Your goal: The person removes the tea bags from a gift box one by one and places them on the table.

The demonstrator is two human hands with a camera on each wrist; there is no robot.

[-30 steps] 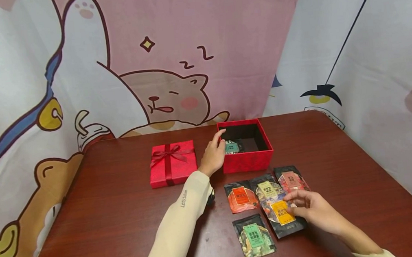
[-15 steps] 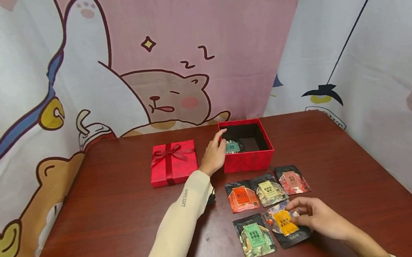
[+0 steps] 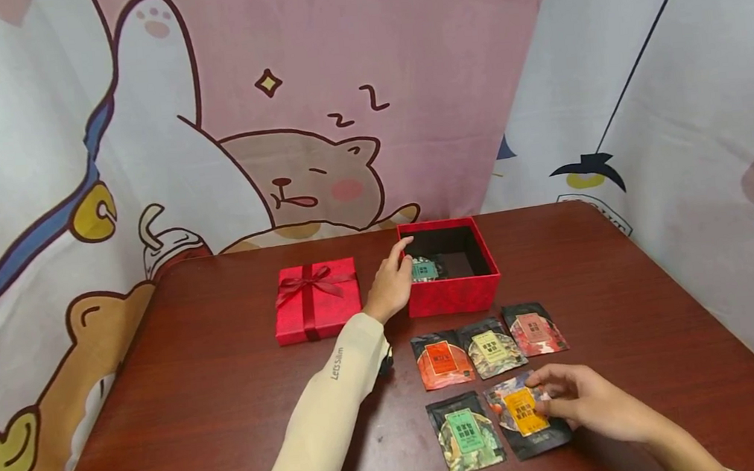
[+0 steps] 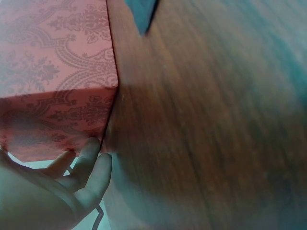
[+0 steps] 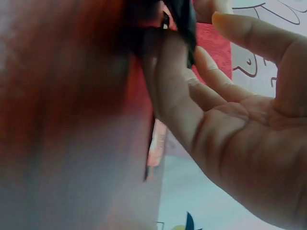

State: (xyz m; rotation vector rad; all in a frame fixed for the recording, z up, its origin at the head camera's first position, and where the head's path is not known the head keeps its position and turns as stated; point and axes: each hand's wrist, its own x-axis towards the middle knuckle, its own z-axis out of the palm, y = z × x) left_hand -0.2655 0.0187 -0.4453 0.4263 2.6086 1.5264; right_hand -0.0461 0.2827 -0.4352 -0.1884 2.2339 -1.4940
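In the head view my left hand (image 3: pixel 390 287) holds the left wall of an open red gift box (image 3: pixel 453 296), fingers over its rim. In the left wrist view other fingers rest on its patterned outer side. A pouch with a teal label (image 3: pixel 424 269) lies inside the box. My right hand (image 3: pixel 590 400) holds a black food pouch with a yellow label (image 3: pixel 526 412) at its right side, low over the table. Part of that pouch is hidden by the hand. Directly left of it lies a pouch with a green label (image 3: pixel 465 432).
Behind these lie pouches with an orange label (image 3: pixel 442 359), a pale yellow label (image 3: pixel 490 348) and a pink label (image 3: pixel 534 329). The red box lid with a ribbon bow (image 3: pixel 316 301) sits left of the box. Printed curtains (image 3: pixel 459 94) hang beyond the brown table (image 3: pixel 232 428).
My right hand has drawn the yellow-label pouch toward me, off the pale yellow-label pouch, to a place beside the green-label one. My left hand stays on the box.
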